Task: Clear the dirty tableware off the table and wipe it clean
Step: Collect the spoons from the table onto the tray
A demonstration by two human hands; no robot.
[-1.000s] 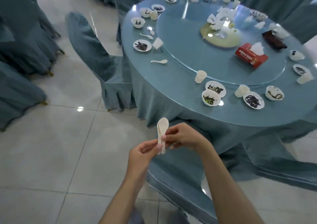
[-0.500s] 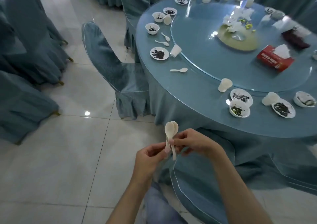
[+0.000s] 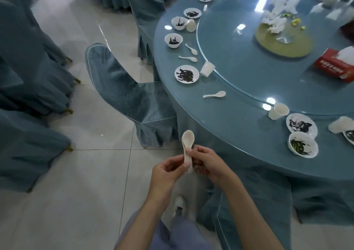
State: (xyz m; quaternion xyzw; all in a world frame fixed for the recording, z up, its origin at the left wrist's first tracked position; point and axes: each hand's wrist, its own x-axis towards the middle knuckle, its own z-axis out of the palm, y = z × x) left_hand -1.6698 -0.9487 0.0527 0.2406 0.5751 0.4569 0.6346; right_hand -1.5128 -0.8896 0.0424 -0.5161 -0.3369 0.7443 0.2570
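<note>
White spoons (image 3: 187, 140) (seemingly two, nested) between both hands (image 3: 207, 162).

Dim, bluish light; glare spots on the glass tabletop (image 3: 239, 115); edges warped.

A: hands?
B: left hand (image 3: 166, 170) at 6 o'clock, thumb up, pinching. Right hand (image 3: 207, 160) touching it from 3 o'clock, fingers curled closed.
A: arms?
B: both forearms bare, converging from the bottom edge.
</note>
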